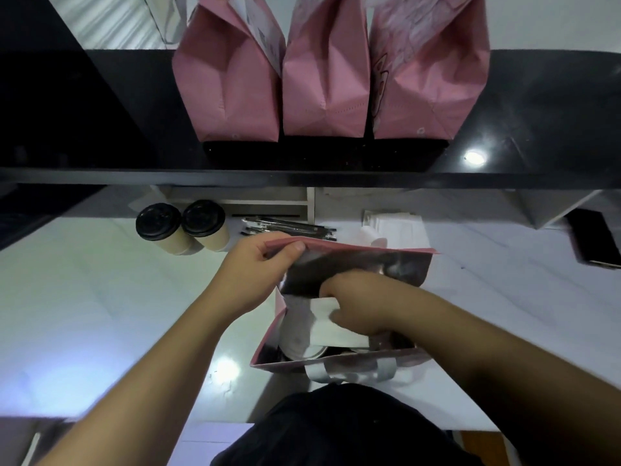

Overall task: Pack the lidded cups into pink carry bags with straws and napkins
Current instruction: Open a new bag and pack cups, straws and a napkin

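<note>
Tops of the 3 pink bags (pixel 322 79) on the shelf cut off by the upper edge. Right hand (pixel 361 306) fingertips hidden behind the napkin (pixel 331 326). Bag (pixel 336 359) contents mostly covered.

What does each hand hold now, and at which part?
The left hand pinches the open pink bag at its far rim. The right hand grips a white napkin at its edge.

Both hands (pixel 260 260) (pixel 356 302) curled, gripping.
</note>
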Available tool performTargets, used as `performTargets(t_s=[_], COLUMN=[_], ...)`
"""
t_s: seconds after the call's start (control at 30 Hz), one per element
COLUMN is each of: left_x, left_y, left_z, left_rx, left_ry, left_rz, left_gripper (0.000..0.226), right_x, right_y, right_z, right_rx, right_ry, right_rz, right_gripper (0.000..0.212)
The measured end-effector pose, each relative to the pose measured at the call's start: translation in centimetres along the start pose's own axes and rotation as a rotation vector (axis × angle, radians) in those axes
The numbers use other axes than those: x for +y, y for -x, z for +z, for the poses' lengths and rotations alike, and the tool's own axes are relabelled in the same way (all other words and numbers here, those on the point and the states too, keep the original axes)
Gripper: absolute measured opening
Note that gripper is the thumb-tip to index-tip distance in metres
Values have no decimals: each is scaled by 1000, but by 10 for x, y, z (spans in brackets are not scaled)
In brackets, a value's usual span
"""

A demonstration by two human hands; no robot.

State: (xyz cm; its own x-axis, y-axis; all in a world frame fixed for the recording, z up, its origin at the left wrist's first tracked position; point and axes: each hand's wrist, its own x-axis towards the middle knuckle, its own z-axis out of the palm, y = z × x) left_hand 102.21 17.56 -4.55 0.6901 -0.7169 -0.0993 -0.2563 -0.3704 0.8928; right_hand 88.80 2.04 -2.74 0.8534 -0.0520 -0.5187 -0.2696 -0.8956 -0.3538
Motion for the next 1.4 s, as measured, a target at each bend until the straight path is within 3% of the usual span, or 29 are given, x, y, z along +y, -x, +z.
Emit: performTargets(t_s=[0.23, 0.33, 0.4, 0.53, 0.57, 0.73, 0.87, 1.1, 1.3, 1.4], left_x=[-2, -2, -3, -3, -2, 6, 6, 4, 4, 5], left_y=[1, 3, 4, 5, 5, 4, 5, -1, -4, -6], left_z=[-2, -1, -1, 0, 1, 4, 4, 0, 2, 2], left_rx=[0, 7, 13, 23, 23, 35, 26, 11, -9, -20], left_ry=[-1, -14, -22, -38, -39, -51, -61, -41, -33, -49], left_rz=[-8, -3, 1, -10, -12, -23, -55, -92, -82, -75], left_gripper=[14, 15, 16, 16, 16, 14, 17, 20, 23, 24], right_x=[3, 6, 12, 64, 86, 197, 227, 229, 222, 223], right_y=[22, 52, 72, 67, 54, -33, -77, -109, -121, -122], right_z=[-10, -26, -42, -64, -66, -29, 4, 25, 27, 28], right_rx=[113, 173, 248, 813, 873, 620, 412, 515, 587, 648], right_ry=[16, -15, -192, -508, -551, -639, -496, -413, -599, -671], right_rz=[-6, -36, -12, 184, 278, 681, 734, 764, 800, 788], right_gripper=[40, 31, 18, 19, 20, 32, 30, 49, 49, 39])
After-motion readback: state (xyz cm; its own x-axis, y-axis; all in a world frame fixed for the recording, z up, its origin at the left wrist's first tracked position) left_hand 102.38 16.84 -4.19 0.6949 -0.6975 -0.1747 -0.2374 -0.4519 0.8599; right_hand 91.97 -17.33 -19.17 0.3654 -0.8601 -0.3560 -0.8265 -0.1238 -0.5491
